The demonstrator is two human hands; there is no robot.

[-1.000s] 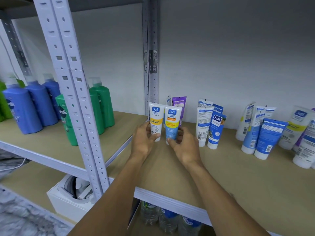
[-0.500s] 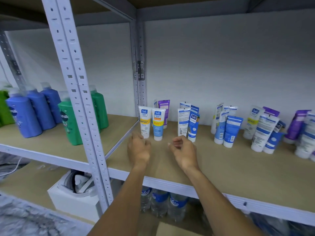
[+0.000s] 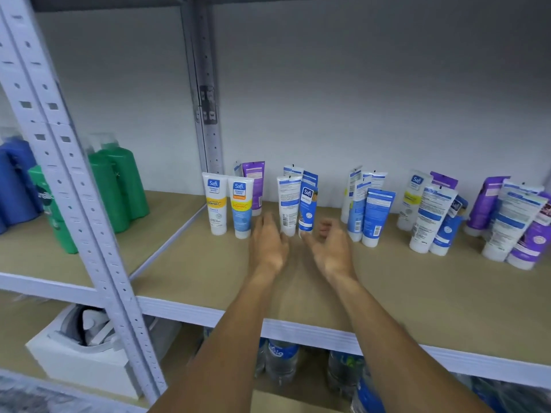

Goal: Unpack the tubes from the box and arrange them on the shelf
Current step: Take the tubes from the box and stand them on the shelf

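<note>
Far off at nine o'clock stand the blue bottles (image 3: 18,180) and green bottles (image 3: 119,186), behind the grey upright (image 3: 74,204). On the shelf (image 3: 387,293) the tubes stand cap-down along the back. The first pair, a white-and-yellow tube (image 3: 216,204) and a pale blue tube (image 3: 241,210), sits at ten o'clock from the hands.

The left hand (image 3: 268,245) holds nothing. Its fingers are stretched out, just beside the base of the white tube (image 3: 288,204) at its one o'clock. The dark blue tube (image 3: 308,208) leans against that white one. The right hand (image 3: 331,248) is also empty, with fingers loosely curled and the thumb at that tube's cap. Blur keeps me from saying whether it touches.

At three o'clock the leaning clusters (image 3: 429,216) look crowded, and the purple group (image 3: 521,228) is tilted.

These tubes are tall on small caps, so I'd worry that a brush from either hand tips the middle pair. They would likely fall back onto the tubes behind them, or sideways into the pale blue tube. The right forearm could catch the two blue tubes (image 3: 372,216) just beside it. I can't tell whether the white box (image 3: 77,353) at seven o'clock, a level down, is the one being unpacked.
</note>
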